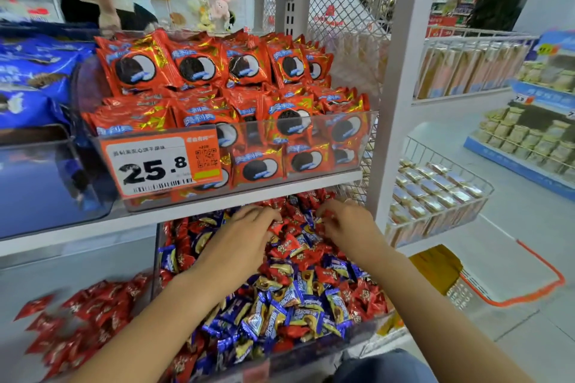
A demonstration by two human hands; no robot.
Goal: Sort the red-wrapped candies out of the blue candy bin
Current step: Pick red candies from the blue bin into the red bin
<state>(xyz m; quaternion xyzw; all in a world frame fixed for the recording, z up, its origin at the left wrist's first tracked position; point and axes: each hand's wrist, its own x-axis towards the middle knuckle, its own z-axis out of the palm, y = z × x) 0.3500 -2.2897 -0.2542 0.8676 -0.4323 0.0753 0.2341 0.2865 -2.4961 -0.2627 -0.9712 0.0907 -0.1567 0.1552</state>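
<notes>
- both arms are bare all the way up, no sleeves showing anywhere in the shot
- left hand (245,236) has no glove, ring or watch that I can spot
- right hand (348,224) same deal, plain wrist, nothing strapped on
- bit of blue denim-looking fabric (385,365) at the bottom edge, probably trousers

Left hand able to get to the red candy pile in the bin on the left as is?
Probably yes. The left hand is in the mixed bin, whose wall stands between it and the red pile; both look open-topped, so lifting over should work.
</notes>
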